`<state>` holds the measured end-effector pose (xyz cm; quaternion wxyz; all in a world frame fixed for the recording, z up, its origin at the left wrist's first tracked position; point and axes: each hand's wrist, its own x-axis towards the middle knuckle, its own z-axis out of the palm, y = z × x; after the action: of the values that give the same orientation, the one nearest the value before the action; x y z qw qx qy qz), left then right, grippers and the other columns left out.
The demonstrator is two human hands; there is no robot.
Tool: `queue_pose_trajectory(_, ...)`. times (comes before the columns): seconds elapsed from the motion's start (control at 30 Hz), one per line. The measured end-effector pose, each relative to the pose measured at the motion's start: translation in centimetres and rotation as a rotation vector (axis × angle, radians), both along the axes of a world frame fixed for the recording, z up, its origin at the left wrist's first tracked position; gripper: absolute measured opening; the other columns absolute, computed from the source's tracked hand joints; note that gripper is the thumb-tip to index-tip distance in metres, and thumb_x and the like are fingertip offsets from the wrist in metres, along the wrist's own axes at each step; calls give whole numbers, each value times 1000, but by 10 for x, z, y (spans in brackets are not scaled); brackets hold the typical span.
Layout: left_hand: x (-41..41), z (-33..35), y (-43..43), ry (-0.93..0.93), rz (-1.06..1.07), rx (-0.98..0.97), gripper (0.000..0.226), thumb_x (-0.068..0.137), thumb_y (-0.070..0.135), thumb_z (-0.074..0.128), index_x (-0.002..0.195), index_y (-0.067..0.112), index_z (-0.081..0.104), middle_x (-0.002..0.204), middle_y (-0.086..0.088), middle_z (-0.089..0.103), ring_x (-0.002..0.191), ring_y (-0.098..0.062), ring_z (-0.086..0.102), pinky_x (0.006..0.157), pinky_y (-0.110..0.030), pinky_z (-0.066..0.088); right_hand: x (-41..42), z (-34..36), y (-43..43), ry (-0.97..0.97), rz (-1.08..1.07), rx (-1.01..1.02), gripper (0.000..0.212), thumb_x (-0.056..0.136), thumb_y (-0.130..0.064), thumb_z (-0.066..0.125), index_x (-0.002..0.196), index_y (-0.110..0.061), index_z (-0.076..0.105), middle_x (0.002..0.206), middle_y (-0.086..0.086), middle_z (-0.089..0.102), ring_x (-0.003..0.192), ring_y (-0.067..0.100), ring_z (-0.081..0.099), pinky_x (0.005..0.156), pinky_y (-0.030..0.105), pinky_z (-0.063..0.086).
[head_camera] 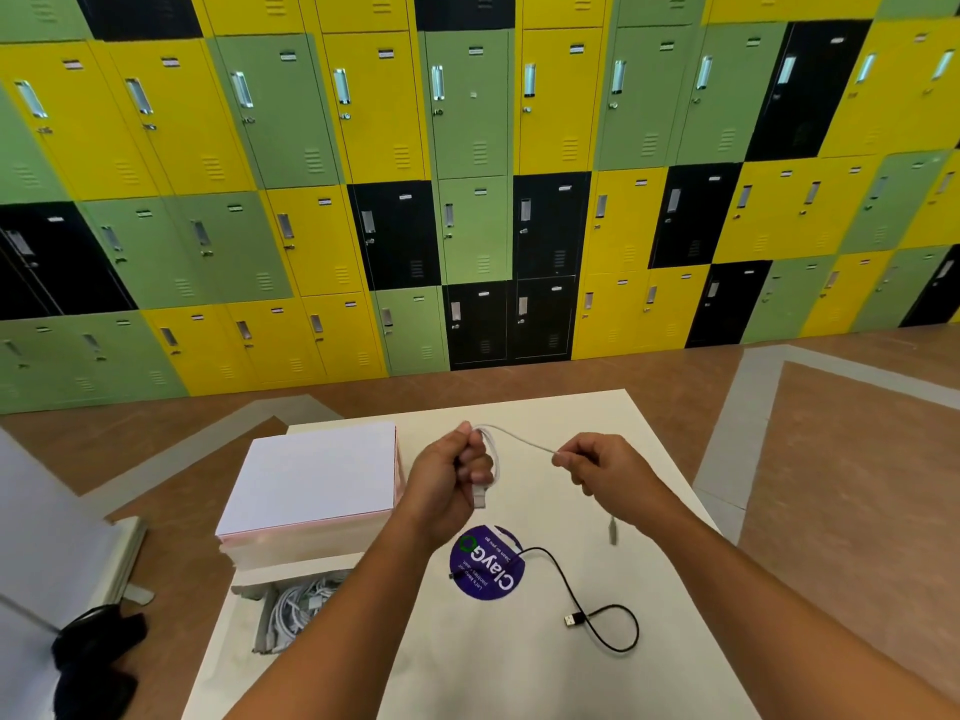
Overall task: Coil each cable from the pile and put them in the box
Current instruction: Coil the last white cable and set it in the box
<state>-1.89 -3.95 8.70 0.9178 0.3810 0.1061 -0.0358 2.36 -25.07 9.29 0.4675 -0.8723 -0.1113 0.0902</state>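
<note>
Over a table (649, 459) with black cable (571, 595) and box (270, 579), left hand (447, 475) and right hand (608, 465) grip a white cable (519, 438).

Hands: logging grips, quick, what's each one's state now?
Left hand: closed, grips the white cable loops.
Right hand: closed, pinches the same cable's free length.

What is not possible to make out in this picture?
Head view: loops of the white cable, covered by the left hand.
Head view: right side of the box, hidden behind the left forearm.
Head view: small print on the purple sticker, too small.
</note>
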Motion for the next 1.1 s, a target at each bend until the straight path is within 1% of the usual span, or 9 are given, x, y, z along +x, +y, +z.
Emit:
queue_pose_trajectory(0.07,4,1,7,10,58,-90,34,107,21,40,79,8,54,63,2,28,48,-7,27,43,-18,34,-1,-10,-8,52,-22,11,17,99,-25,59,88,-20,71,68,-4,61,62,11,55,57,21,45)
queue_pose_trajectory(0.17,6,1,9,20,95,-66,33,107,21,40,80,8,53,61,2,28,47,-7,27,43,-17,33,-2,-23,-12,132,-41,44,21,99,-19,58,85,-18,73,64,-3,61,56,12,54,63,32,47)
queue_pose_trajectory(0.3,7,2,0,25,67,-21,33,107,20,40,81,7,54,60,2,31,47,-7,28,42,-17,34,-8,-23,1,188,-34,154,19,98,-17,60,90,-16,77,80,6,67,66,14,62,61,27,53)
queue_pose_trajectory(0.4,5,2,-9,31,-7,28,30,107,21,42,82,7,53,62,1,31,50,-7,28,45,-17,34,-9,-14,13,150,-17,192,15,95,-24,65,91,-21,80,87,8,70,73,11,57,65,27,48)
queue_pose_trajectory(0.6,-3,-3,-16,21,-205,33,28,104,22,45,82,7,56,67,0,28,55,-7,26,48,-16,33,0,6,29,193,-69,575,19,99,-10,59,91,-4,74,80,13,68,69,26,65,64,35,54)
queue_pose_trajectory(0.7,-7,-2,-14,20,-291,23,27,99,22,49,78,7,58,65,2,29,54,-7,25,46,-15,31,1,10,28,230,-75,681,20,100,-9,56,93,1,71,78,15,67,67,27,65,64,35,55)
queue_pose_trajectory(0.83,-10,-1,-12,54,-352,-32,26,97,22,51,77,8,59,69,3,21,57,-7,18,46,-14,27,2,11,27,242,-84,700,21,102,-10,53,96,0,70,79,17,65,65,26,64,62,34,55)
queue_pose_trajectory(0.97,-9,0,-18,50,-340,-46,24,94,22,53,76,7,58,63,3,29,49,-5,27,43,-14,30,-4,5,31,252,-39,679,20,101,-9,55,95,-1,72,80,16,66,66,25,65,63,33,55)
queue_pose_trajectory(1.1,-8,-2,-20,54,-280,-32,30,97,22,53,74,5,61,61,1,35,51,-6,30,43,-15,34,-10,5,34,280,-10,728,19,99,-10,57,98,0,73,83,17,68,75,29,68,69,35,58)
